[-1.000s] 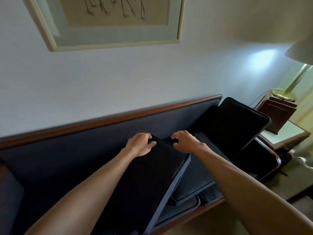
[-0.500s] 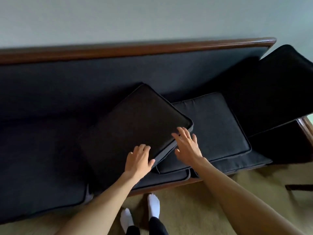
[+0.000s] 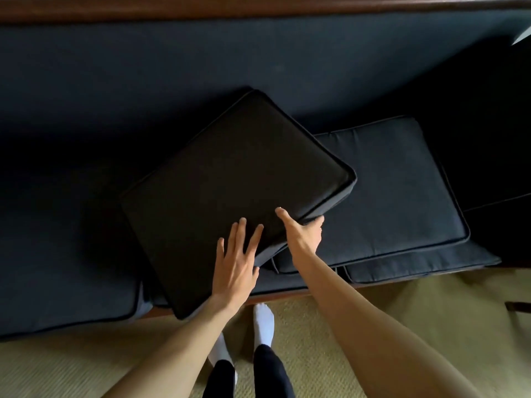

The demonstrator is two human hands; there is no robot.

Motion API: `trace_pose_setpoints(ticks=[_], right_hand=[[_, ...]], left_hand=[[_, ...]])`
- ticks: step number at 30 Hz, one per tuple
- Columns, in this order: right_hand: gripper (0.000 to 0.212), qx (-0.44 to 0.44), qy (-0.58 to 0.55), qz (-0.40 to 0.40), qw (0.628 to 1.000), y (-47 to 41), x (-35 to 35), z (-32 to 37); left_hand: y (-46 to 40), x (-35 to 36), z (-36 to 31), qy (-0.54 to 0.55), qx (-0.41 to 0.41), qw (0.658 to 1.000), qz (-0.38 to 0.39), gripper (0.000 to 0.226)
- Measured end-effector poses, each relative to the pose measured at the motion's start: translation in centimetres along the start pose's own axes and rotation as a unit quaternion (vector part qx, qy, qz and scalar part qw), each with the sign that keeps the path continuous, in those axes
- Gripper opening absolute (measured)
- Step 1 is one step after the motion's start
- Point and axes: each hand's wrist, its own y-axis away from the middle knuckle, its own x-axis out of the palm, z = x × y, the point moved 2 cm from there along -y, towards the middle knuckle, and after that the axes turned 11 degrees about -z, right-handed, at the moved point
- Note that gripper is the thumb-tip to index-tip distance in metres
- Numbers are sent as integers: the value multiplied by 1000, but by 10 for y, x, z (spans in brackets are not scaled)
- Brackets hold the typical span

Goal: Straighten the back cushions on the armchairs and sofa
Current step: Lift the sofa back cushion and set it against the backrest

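Observation:
A dark square back cushion (image 3: 230,191) lies tilted and askew across the sofa (image 3: 201,53) seat, one corner pointing at the backrest. My left hand (image 3: 234,264) rests flat on its near face, fingers spread. My right hand (image 3: 303,234) grips its near right edge, thumb on top and fingers tucked underneath. A second dark blue cushion (image 3: 388,193) lies flat on the seat to the right, partly under the tilted one. Another black cushion (image 3: 494,156) leans at the far right end.
The sofa's wooden top rail (image 3: 258,7) runs along the top of the view. A seat cushion (image 3: 57,277) fills the left side. Beige carpet (image 3: 416,317) lies in front, with my feet in white socks (image 3: 263,323) close to the sofa's front edge.
My view has tipped further down toward the sofa. My right hand has closed around the tilted cushion's edge, and my left hand has slid flat onto its face.

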Motion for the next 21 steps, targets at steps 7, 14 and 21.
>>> trace_pose_setpoints(ticks=[7,14,21], right_hand=[[109,111,-2,51,992,0,2,12],[110,129,0,43,991,30,12,50],[87,3,-30,25,999,84,15,89]], left_hand=[[13,-3,4,15,-25,1000,5,113],[31,-27,14,-12,-63,998,-25,133],[-12,-94,52,-17,-97,994,-40,141]])
